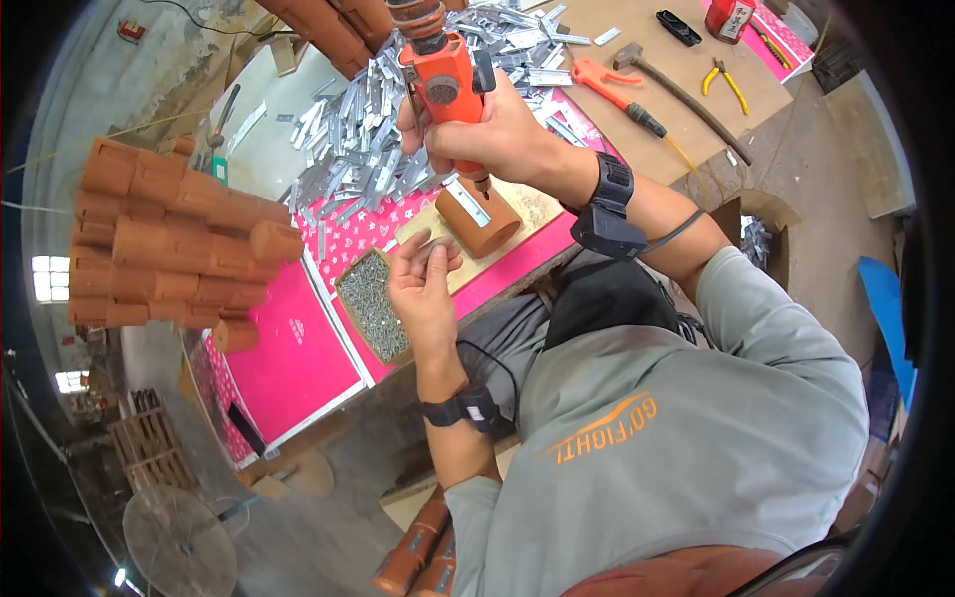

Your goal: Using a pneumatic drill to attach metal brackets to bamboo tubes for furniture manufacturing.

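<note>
My right hand (pixel 477 129) is wrapped round an orange power screwdriver (pixel 444 82), held upright with its bit pointing down. Beneath the bit lies a brown cylinder (pixel 487 240) on its side, a flat silver metal strip (pixel 468 202) along its top. The tip is at or just above the strip's near end; contact is unclear. Left of the cylinder is my left hand (pixel 422 289), its thumb and fingers curled together. Whatever they pinch is too small to name. A pale wooden board (pixel 532 207) lies under the cylinder. Beside my left hand sits a shallow box of small screws (pixel 373 303).
Loose metal strips (pixel 368 144) are heaped at the back. Brown cylinders (pixel 169 239) stand stacked at the left. An orange air gun (pixel 607 85), a hammer (pixel 686 95) and yellow-handled pliers (pixel 724 87) lie back right. A pink sheet (pixel 288 348) covers the table's near left.
</note>
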